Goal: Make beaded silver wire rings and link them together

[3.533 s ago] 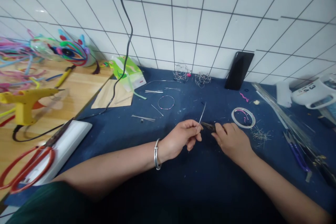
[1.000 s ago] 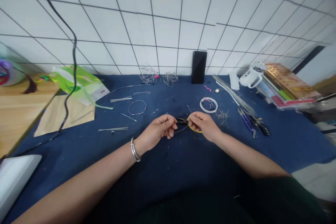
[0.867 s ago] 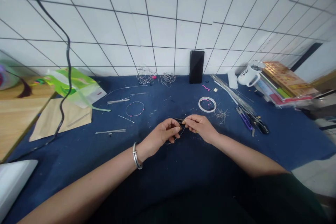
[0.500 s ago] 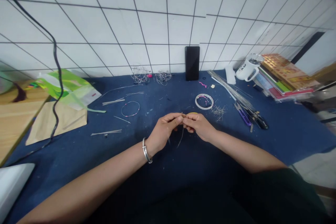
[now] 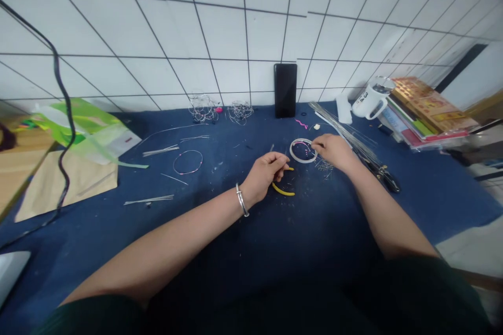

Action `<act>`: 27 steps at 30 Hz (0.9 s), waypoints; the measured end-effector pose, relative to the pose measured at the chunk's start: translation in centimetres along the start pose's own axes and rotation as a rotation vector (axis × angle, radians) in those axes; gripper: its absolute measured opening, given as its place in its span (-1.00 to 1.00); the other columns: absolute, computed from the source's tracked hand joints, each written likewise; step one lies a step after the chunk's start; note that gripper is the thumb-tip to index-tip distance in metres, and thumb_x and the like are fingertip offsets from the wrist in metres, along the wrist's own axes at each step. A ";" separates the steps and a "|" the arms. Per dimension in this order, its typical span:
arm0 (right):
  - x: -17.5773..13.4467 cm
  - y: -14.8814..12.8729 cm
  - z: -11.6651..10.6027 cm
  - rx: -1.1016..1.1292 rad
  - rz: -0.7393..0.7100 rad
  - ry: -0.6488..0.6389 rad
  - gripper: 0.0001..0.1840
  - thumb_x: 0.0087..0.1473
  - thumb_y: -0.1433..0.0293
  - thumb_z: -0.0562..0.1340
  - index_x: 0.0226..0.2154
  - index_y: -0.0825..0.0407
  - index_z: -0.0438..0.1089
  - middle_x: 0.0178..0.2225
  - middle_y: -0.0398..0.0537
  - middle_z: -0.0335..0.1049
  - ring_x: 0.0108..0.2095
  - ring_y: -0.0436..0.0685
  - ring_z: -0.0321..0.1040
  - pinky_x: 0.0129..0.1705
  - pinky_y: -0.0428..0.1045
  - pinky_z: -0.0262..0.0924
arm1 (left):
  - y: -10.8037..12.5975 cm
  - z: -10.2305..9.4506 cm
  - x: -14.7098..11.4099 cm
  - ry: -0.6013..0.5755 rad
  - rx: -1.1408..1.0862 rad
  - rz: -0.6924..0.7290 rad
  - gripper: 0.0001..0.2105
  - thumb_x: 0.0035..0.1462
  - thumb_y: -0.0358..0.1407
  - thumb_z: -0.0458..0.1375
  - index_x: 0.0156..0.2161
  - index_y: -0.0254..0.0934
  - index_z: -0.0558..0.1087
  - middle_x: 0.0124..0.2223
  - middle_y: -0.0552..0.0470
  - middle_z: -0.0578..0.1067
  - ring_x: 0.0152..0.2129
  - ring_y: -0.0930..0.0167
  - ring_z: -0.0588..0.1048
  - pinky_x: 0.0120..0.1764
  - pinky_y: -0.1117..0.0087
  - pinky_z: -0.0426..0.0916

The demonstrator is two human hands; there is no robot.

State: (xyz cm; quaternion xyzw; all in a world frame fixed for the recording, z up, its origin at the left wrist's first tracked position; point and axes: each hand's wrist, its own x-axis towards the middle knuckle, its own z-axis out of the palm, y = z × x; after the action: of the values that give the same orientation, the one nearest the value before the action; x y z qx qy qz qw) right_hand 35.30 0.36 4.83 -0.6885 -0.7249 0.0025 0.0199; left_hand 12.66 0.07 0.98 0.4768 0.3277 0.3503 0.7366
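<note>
My left hand (image 5: 269, 172), with a silver bangle at the wrist, is closed in a pinch; it seems to keep the thin wire seen earlier, though hardly any of it shows. Directly under it lies a tool with curved yellow handles (image 5: 283, 191), its other end hidden by the hand. My right hand (image 5: 336, 152) reaches to the right rim of a white ring (image 5: 302, 160). Its thumb and finger are pressed together there, and what they pinch, if anything, is too small to make out. Pink beads (image 5: 306, 150) and a pink strand lie inside the ring.
Short metal pins (image 5: 325, 168) lie beside the ring, long wires (image 5: 349, 133) and dark-handled pliers (image 5: 387, 178) farther right. A phone (image 5: 285, 90) leans on the wall near a mug (image 5: 373, 98) and stacked books (image 5: 428, 110). A beaded loop (image 5: 187, 162) and tangled wire (image 5: 203, 109) lie left.
My hands have come apart. The right one moved right and away from me to the ring; the left shifted slightly right and forward. The yellow handles now show more. The view turned slightly.
</note>
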 end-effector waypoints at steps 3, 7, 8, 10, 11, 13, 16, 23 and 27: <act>1.4 0.8 0.8 -0.062 0.018 -0.028 -0.71 0.10 0.31 0.08 -0.25 -0.01 0.49 -0.26 0.01 0.45 -0.28 0.13 0.33 -0.28 -0.02 0.10 | -0.2 0.5 0.5 -0.086 0.082 0.000 -0.83 0.09 -0.23 0.12 -0.33 -0.34 0.40 -0.45 0.08 0.39 -0.65 0.61 0.25 -0.58 0.56 0.15; 3.1 0.1 2.0 -0.090 0.014 -0.052 -0.72 0.07 0.27 0.11 -0.31 0.02 0.49 -0.26 0.04 0.44 -0.27 0.14 0.32 -0.31 -0.02 0.08 | -0.5 0.2 0.6 -0.127 0.151 -0.002 -0.83 0.10 -0.24 0.11 -0.32 -0.33 0.41 -0.44 0.07 0.40 -0.64 0.60 0.27 -0.57 0.55 0.17; 3.4 -0.1 2.2 -0.099 0.016 -0.055 -0.72 0.06 0.27 0.12 -0.32 0.03 0.49 -0.26 0.06 0.43 -0.26 0.15 0.32 -0.32 -0.02 0.08 | -0.5 0.0 0.6 -0.132 0.154 -0.005 -0.84 0.10 -0.25 0.11 -0.31 -0.33 0.41 -0.44 0.07 0.40 -0.64 0.60 0.28 -0.56 0.55 0.19; 3.7 -0.3 2.7 -0.116 0.027 -0.055 -0.71 0.06 0.26 0.11 -0.32 0.06 0.48 -0.26 0.08 0.42 -0.26 0.16 0.31 -0.32 -0.01 0.07 | -0.6 -0.3 0.5 -0.146 0.154 -0.011 -0.84 0.11 -0.25 0.10 -0.31 -0.33 0.40 -0.43 0.07 0.40 -0.63 0.60 0.29 -0.54 0.55 0.20; 3.7 -0.4 2.9 -0.125 0.035 -0.054 -0.70 0.07 0.27 0.10 -0.31 0.07 0.48 -0.27 0.09 0.42 -0.26 0.16 0.31 -0.33 -0.01 0.07 | -0.5 -0.5 0.5 -0.153 0.154 -0.013 -0.84 0.11 -0.25 0.10 -0.32 -0.33 0.40 -0.43 0.07 0.40 -0.63 0.60 0.29 -0.54 0.55 0.20; 3.7 -0.4 3.2 -0.141 0.055 -0.051 -0.69 0.07 0.27 0.08 -0.31 0.07 0.47 -0.27 0.10 0.42 -0.28 0.16 0.32 -0.34 0.00 0.07 | -0.5 -0.6 0.5 -0.178 0.162 -0.017 -0.84 0.12 -0.24 0.10 -0.31 -0.33 0.40 -0.43 0.07 0.40 -0.63 0.60 0.29 -0.54 0.55 0.20; 3.7 -0.3 3.4 -0.134 0.119 -0.060 -0.69 0.05 0.26 0.08 -0.31 0.05 0.47 -0.29 0.08 0.43 -0.31 0.16 0.32 -0.35 0.00 0.07 | -0.4 -0.6 0.5 -0.196 0.176 -0.014 -0.84 0.13 -0.25 0.09 -0.31 -0.33 0.40 -0.43 0.06 0.41 -0.63 0.61 0.29 -0.54 0.55 0.19; 3.6 1.1 2.1 0.117 0.049 -0.176 -0.72 0.00 0.23 0.14 -0.40 0.03 0.50 -0.46 -0.05 0.45 -0.43 0.06 0.30 -0.38 -0.03 0.05 | -0.5 -0.6 0.5 -0.207 0.169 -0.043 -0.84 0.13 -0.25 0.08 -0.29 -0.33 0.39 -0.44 0.06 0.39 -0.64 0.60 0.29 -0.53 0.54 0.22; 3.4 2.4 1.2 0.122 -0.035 -0.190 -0.74 0.00 0.26 0.14 -0.38 0.02 0.50 -0.45 -0.09 0.45 -0.44 0.05 0.31 -0.39 -0.05 0.06 | -0.6 -0.7 0.6 -0.215 0.190 -0.042 -0.84 0.14 -0.24 0.08 -0.29 -0.32 0.39 -0.44 0.07 0.39 -0.64 0.60 0.29 -0.53 0.54 0.24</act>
State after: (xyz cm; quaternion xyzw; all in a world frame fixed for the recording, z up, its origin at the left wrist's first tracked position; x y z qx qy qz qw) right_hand 37.51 3.87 3.65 -0.6701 -0.7338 0.1114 -0.0070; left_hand 12.53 0.70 0.07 0.5723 0.2884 0.2489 0.7262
